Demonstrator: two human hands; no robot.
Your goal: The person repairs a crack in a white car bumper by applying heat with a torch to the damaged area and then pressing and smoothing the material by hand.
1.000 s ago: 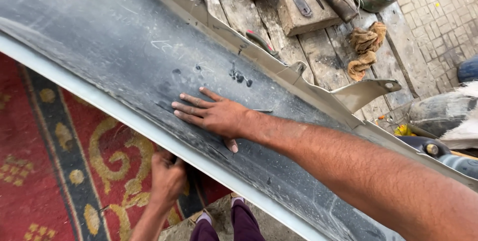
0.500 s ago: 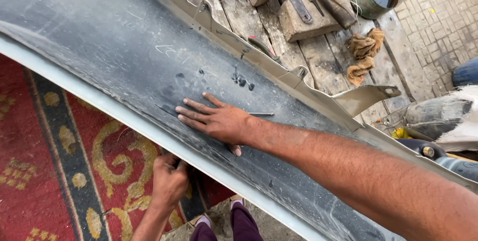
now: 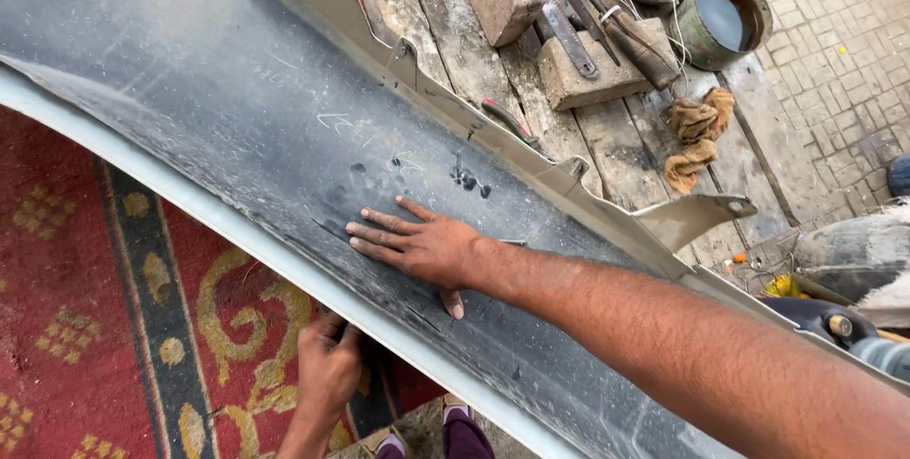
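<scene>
A long dark grey car body panel [image 3: 218, 99] with a pale lower edge runs slantwise across the view. My right hand [image 3: 422, 248] lies flat on its scuffed surface, fingers spread and pointing left, thumb down, holding nothing. Small dark dents [image 3: 469, 181] sit just above the fingers. My left hand [image 3: 327, 369] reaches up from below to the panel's pale edge. Its fingers are tucked under the edge, so whatever they hold is hidden.
Behind the panel stands a worn wooden bench [image 3: 607, 137] with wooden blocks [image 3: 588, 75], metal tools [image 3: 569, 13], a crumpled rag [image 3: 697, 137] and a tin of liquid [image 3: 725, 18]. A red patterned carpet [image 3: 85, 288] lies below; brick paving [image 3: 844, 70] at right.
The view has shifted slightly, so the bench shows more. My right hand stays pressed flat on the same spot, and my left hand stays under the edge.
</scene>
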